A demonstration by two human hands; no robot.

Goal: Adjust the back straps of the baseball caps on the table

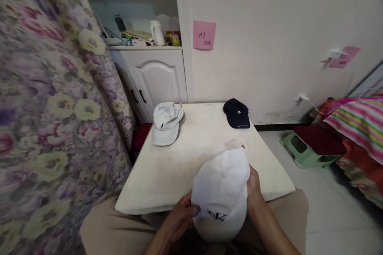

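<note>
A white baseball cap point(223, 183) with dark letters on its front is held over the near edge of the table, its brim toward me. My left hand point(182, 217) is closed on the cap's left side, the thumb lying on the outside. On the right side my right hand point(254, 187) grips the cap, most of its fingers hidden behind or inside it. Farther off at the table's left stands a pale cap point(166, 123), with part of another cap showing behind it. A dark navy cap point(237, 113) with a small white mark rests at the back right.
The caps lie on a cream-covered table point(185, 167). A flowered curtain point(54, 127) hangs close on the left. Behind are a white cabinet point(158, 71) and the wall. A green stool point(311, 147) and a bed with a striped cover point(359, 117) stand at the right.
</note>
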